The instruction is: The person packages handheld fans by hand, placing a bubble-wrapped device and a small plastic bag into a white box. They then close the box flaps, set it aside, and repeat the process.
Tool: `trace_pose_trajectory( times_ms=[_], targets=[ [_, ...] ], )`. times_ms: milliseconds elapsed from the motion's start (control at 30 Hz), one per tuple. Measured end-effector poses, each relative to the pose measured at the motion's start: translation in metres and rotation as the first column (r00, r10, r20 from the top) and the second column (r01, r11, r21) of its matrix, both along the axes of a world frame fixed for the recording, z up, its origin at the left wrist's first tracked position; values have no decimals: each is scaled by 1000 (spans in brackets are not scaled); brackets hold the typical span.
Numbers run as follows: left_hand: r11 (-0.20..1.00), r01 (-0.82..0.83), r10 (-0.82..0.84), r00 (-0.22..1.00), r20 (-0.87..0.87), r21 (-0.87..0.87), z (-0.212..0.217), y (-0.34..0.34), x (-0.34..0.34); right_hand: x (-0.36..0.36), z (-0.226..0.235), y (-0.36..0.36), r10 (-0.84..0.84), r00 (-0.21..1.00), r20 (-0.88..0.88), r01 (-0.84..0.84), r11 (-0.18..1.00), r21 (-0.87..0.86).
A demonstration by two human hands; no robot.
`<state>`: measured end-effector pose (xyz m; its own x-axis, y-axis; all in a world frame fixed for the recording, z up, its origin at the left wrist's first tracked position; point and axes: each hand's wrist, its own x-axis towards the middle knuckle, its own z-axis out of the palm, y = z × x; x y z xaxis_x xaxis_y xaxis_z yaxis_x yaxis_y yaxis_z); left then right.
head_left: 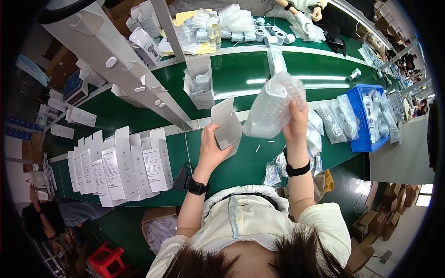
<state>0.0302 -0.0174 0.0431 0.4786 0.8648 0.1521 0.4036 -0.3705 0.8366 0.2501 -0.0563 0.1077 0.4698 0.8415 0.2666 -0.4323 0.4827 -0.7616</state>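
My left hand (212, 152) grips a small white carton (226, 124) by its side, thumb and fingers around it. The carton's top flap stands up and its mouth is open. My right hand (295, 124) is closed on a bubble-wrapped package (268, 110), raised just right of the carton and apart from it. What lies inside the wrap is hard to make out. Below the package, several small clear bags (272, 175) with white parts lie near the bench edge, partly behind my right forearm.
Several white cartons (116, 171) stand in rows at left. A blue bin (357, 132) holds wrapped items at right, beside more bubble-wrapped packages (334, 121). A metal post (134, 74) rises at left. Beyond the green belt (232, 69), another person's hands (316, 14) work.
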Motion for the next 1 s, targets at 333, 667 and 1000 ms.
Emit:
trace_pose_trajectory(
  times_ms=[333, 667, 1000],
  targets=[
    [982, -155, 170, 974, 152, -109, -25, -10, 11, -76, -5, 44, -404, 888, -218, 400, 914, -63],
    [999, -11, 7, 993, 114, 35, -41, -20, 17, -53, -16, 30, 35, 514, 857, 40, 997, -64],
    [994, 104, -107, 987, 121, 32, -37, -17, 20, -20, 9, 35, 532, 653, 540, -174, 799, -576]
  ],
)
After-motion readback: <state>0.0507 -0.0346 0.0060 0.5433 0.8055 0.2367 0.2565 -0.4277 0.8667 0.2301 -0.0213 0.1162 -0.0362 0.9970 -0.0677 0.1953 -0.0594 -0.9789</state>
